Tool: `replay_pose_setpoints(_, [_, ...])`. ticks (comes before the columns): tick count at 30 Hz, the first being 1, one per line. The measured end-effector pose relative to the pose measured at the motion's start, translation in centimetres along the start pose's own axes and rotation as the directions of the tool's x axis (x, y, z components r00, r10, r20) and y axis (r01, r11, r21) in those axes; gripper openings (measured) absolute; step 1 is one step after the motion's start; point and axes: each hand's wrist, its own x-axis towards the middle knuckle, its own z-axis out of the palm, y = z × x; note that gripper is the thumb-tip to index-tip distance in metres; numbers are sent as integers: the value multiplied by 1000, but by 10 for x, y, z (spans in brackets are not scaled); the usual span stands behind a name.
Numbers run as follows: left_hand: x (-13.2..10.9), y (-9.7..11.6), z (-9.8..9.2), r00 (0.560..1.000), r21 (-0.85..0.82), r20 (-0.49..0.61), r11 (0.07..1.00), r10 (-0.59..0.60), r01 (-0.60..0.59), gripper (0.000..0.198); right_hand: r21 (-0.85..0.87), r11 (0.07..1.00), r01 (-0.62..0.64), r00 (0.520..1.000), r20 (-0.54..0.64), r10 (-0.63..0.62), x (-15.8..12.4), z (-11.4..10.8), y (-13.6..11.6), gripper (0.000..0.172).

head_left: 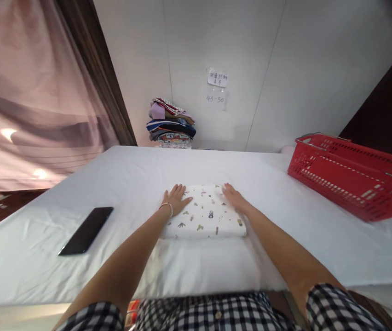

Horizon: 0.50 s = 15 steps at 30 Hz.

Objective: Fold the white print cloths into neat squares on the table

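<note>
A folded white cloth [203, 214] with small printed figures and plants lies flat on the white-covered table [251, 170], near its front edge. My left hand [175, 198] rests on the cloth's left side with the fingers stretched out and the thumb pointing inward. A thin bracelet [167, 208] circles the left wrist. On the opposite side, my right hand [234, 197] lies along the cloth's upper right edge, palm down and fingers extended. Neither hand grips anything.
A black phone [87, 231] lies on the left of the table. At the right stands a red perforated plastic basket [351, 174]. Behind the table's far edge rises a stack of folded clothes [171, 124] against the wall. Pink curtains [37, 92] hang at the left.
</note>
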Motion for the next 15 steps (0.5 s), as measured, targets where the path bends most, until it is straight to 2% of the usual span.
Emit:
replay_pose_setpoints(5, [2,-1,-3,1000,-114,-4,993,-14,13,68,144,987,-75,991,-96,89,-37,-19,20,72])
replay_pose_setpoints(8, [0,-2,-10,995,-274,-83,961,-51,26,63,336,938,-81,985,-119,127,-70,-20,35,68])
replay_pose_setpoints(11, [-16,-5,-17,966,-433,-195,899,-171,72,56,545,835,-83,981,-103,165,-105,-20,47,64])
replay_pose_setpoints(13, [-35,-8,-19,939,-533,-175,831,-295,161,55,590,801,-105,981,-73,182,-125,-21,51,60])
replay_pose_setpoints(15, [-58,-10,-17,913,-602,-117,759,-392,249,56,575,806,-139,979,-41,198,-143,-22,52,55])
